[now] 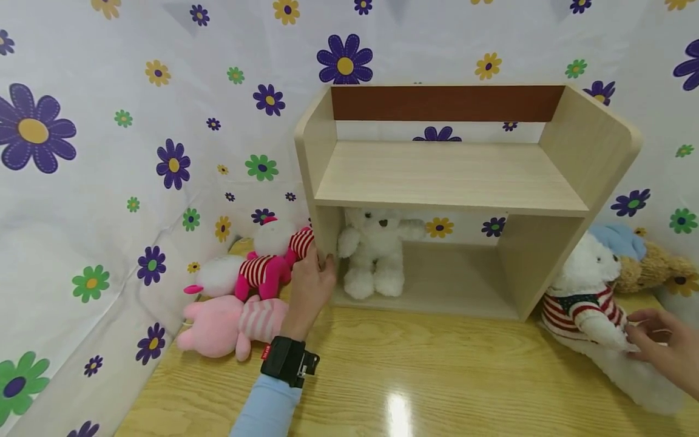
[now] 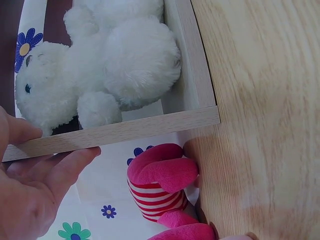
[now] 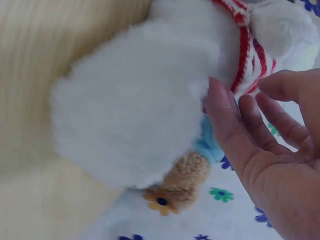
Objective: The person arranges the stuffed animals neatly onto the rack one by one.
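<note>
My left hand [image 1: 312, 280] holds the left side panel of a light wooden shelf unit [image 1: 453, 176], thumb on the inner face and fingers on the outer one, as the left wrist view shows. Just inside, a white plush bear [image 1: 377, 255] sits on the lower level, leaning near that panel. My right hand [image 1: 663, 343] is beside a larger white plush bear [image 1: 584, 273] in a red-and-white striped sweater, right of the unit. Its fingers are loosely bent, with fingertips [image 3: 218, 90] at the bear's fur and a gap towards the thumb.
Left of the unit lie a pink plush toy [image 1: 215, 325] in a pale striped top and magenta-and-white plush toys [image 1: 264, 273] in red stripes. A brown plush toy [image 1: 652, 267] with a blue part lies behind the large bear. Flowered cloth [image 1: 164, 121] hangs round the wooden table [image 1: 415, 370].
</note>
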Available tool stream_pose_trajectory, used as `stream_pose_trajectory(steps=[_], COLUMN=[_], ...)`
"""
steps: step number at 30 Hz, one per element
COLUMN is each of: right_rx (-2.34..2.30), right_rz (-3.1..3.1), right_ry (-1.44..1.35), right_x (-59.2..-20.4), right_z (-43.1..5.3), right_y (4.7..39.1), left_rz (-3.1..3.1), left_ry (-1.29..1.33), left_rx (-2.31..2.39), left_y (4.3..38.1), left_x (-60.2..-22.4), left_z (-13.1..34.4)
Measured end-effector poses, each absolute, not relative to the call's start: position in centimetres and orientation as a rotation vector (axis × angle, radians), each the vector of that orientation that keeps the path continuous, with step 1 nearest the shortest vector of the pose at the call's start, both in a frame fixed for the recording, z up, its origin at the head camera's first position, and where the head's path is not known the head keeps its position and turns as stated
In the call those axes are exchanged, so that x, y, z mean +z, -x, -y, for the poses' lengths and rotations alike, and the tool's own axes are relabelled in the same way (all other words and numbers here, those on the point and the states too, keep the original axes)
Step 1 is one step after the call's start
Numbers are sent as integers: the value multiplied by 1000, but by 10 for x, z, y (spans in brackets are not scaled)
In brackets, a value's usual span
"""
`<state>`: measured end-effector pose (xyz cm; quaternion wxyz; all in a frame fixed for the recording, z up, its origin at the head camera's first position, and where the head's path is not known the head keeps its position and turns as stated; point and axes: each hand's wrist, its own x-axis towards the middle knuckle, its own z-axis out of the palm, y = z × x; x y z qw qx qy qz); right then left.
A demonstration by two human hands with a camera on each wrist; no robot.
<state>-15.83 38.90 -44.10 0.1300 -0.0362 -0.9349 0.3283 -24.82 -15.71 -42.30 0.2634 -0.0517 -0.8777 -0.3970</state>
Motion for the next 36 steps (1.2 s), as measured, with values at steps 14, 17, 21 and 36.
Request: stream_pose_trajectory(steps=[14, 17, 21, 36], right_rx=[721, 779, 839, 735], right_rz=[2933, 2960, 2988, 3142], right_ry=[-58, -67, -83, -336], right_x=[-474, -478, -470, -434], right_z=[-443, -447, -444, -413], right_y=[208, 212, 212, 213], left_rz=[2413, 2406, 2393, 2404], left_ry=[118, 120, 120, 119], left_rx=[-1076, -1056, -1036, -1046], left_y=[251, 252, 252, 251], left_x=[-422, -421, -421, -423], left_z=[155, 154, 154, 156])
